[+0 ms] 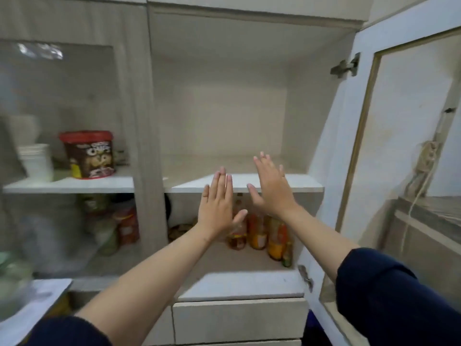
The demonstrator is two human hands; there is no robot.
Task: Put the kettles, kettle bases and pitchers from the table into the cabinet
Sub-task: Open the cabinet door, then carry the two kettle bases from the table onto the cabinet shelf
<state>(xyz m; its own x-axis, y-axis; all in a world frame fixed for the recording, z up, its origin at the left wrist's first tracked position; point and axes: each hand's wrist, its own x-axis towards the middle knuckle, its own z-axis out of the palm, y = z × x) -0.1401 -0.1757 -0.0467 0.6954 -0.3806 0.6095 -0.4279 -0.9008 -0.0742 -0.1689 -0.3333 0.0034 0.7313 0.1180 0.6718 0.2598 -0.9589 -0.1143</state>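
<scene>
I face a pale cabinet (274, 21) whose right-hand door (399, 126) stands swung open to the right. Its upper shelf (287, 183) holds nothing that I can see. My left hand (219, 208) and my right hand (272, 188) are both raised flat in front of that shelf's front edge, fingers straight and slightly apart, holding nothing. No kettle, kettle base or pitcher shows in this view.
Several bottles (259, 231) stand on the lower shelf behind my hands. Behind the closed left glass door sit a red-lidded tub (88, 156) and stacked white cups (37, 161). A drawer front (237, 320) lies below. A white tabletop corner (30, 308) shows bottom left.
</scene>
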